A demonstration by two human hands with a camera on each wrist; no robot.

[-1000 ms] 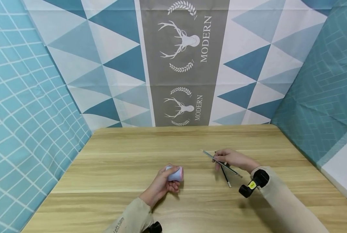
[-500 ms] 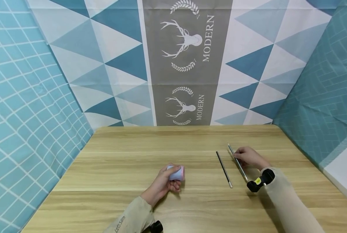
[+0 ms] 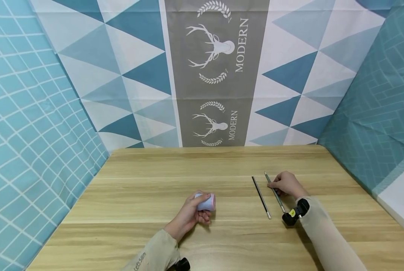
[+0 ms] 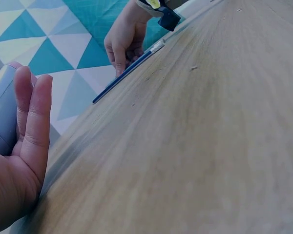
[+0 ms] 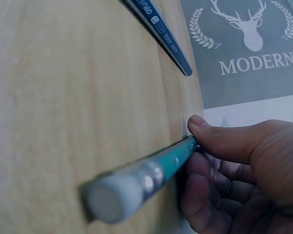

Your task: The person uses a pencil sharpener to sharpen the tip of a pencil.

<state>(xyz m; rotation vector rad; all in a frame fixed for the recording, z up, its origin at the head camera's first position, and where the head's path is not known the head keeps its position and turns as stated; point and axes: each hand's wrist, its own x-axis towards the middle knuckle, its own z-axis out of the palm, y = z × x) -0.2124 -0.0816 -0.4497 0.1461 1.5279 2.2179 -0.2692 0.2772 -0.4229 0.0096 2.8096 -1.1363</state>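
Note:
My left hand [image 3: 188, 216] grips a small rounded light-blue thing [image 3: 204, 202] with a pink end, held just above the table; its exact kind is unclear. Two of that hand's fingers [image 4: 36, 122] stand extended beside it in the left wrist view. On the right, my right hand [image 3: 287, 183] pinches a green pencil [image 5: 172, 163] between thumb and fingers, its white eraser end pointing at the right wrist camera. The green pencil lies along or just over the tabletop. To its left a dark blue pencil [image 3: 261, 197] rests on the table, roughly parallel and apart from it.
The wooden table [image 3: 137, 180] runs back to a patterned cloth wall [image 3: 215, 75]. Tiled cloth hangs at the left [image 3: 35, 131] and green cloth [image 3: 371, 113] at the right. A black camera [image 3: 291, 217] sits on my right wrist, close to the green pencil's near end.
My right hand has carried the green pencil rightward, off the dark blue pencil it crossed, and turned it nearly parallel. In the last half second it shifted slightly back left. The left hand stays put.

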